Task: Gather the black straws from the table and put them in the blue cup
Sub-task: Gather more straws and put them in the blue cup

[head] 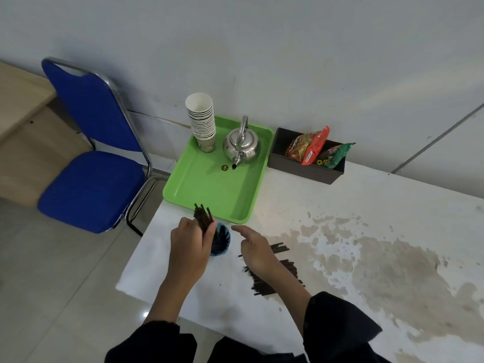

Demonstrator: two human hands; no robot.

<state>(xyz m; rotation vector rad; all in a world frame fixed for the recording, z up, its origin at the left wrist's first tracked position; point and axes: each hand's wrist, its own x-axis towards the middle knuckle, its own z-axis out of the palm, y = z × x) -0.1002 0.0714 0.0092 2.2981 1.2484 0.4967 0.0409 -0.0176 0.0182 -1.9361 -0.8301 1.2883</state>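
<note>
- The left hand was clenched round a bunch of straws, their upper ends fanning out above the fist and their lower ends dipping into the cup.
- The cup, blue, stood on the counter just right of that hand, and more dark straws leaned inside it.
- The right hand hovered just right of the cup, fingers loose and spread, index finger pointing toward the rim; it gripped nothing.
- A loose pile of black straws lay on the counter to the right of the cup, partly hidden under the right hand and wrist.
- A few of those straws poked out beyond the hand on the far side, lying roughly parallel.
- The green tray sat just behind the cup, its near edge close to the raised straw tips.
- On the tray's far end stood a steel kettle, spout turned toward the cup, with a stack of paper cups to its left.
- A dark box holding snack packets was behind and right of the cup, beside the tray, against the wall.
- The counter's white top was worn through in brown patches well to the right of the cup.
- A blue chair stood on the floor, left of the cup and off the counter.
- Both forearms came out of black sleeves.
</note>
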